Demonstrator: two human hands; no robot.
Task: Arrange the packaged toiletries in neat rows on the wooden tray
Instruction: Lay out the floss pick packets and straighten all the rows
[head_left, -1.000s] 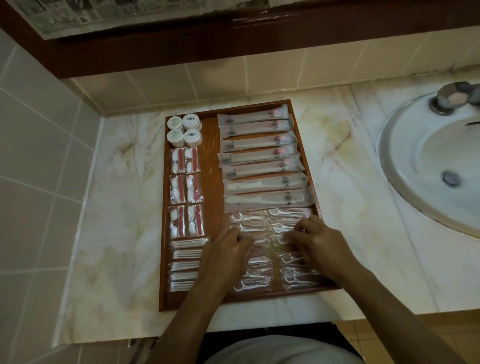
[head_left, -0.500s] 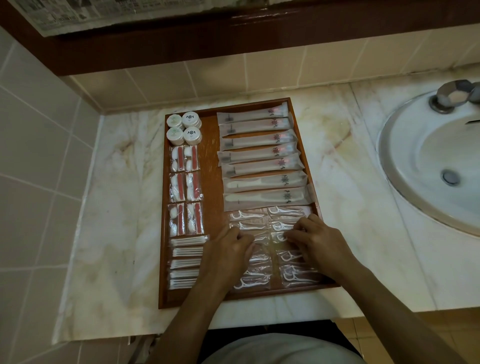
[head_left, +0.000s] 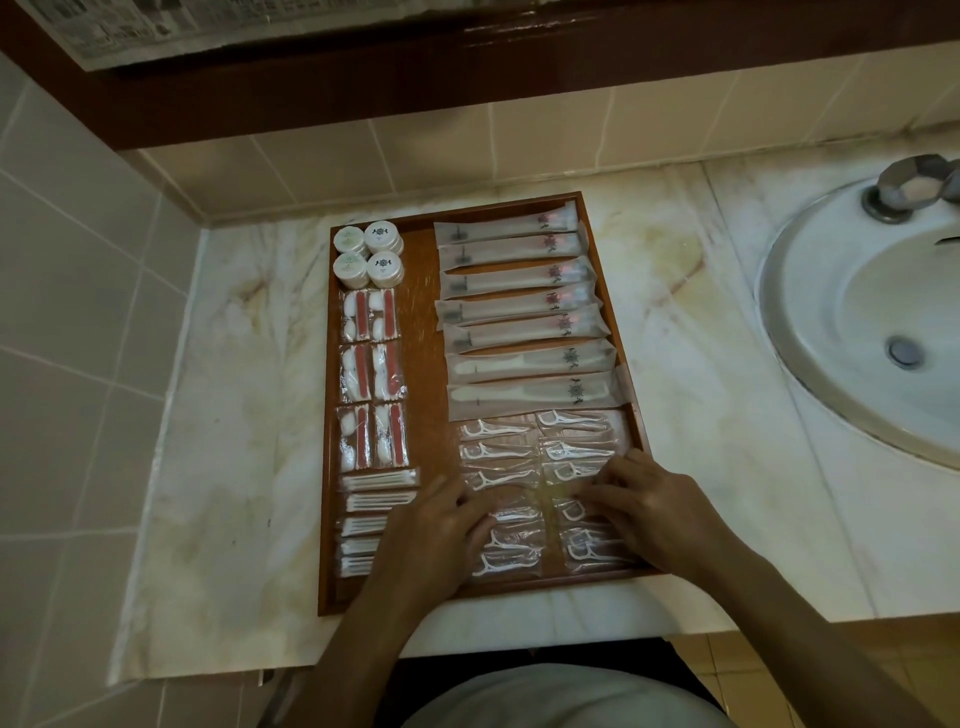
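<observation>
A wooden tray (head_left: 422, 332) lies on the marble counter. Long wrapped packets (head_left: 511, 306) fill its right column in a row. Below them sit two columns of clear floss-pick packets (head_left: 498, 451). On the left stand round white containers (head_left: 368, 254), red-and-white packets (head_left: 371, 379) and cotton-swab packets (head_left: 378, 480). My left hand (head_left: 436, 535) rests with bent fingers on the left floss column. My right hand (head_left: 649, 512) lies with its fingertips on a packet in the right floss column. Both hands hide several packets.
A white sink basin (head_left: 872, 332) with a metal tap (head_left: 906, 187) sits to the right of the tray. Tiled walls (head_left: 78, 312) close the left and back. The counter's front edge (head_left: 519, 634) runs just below the tray.
Both hands have slid a little toward me down the floss columns, uncovering one more packet above them. The tray and the other rows have not moved.
</observation>
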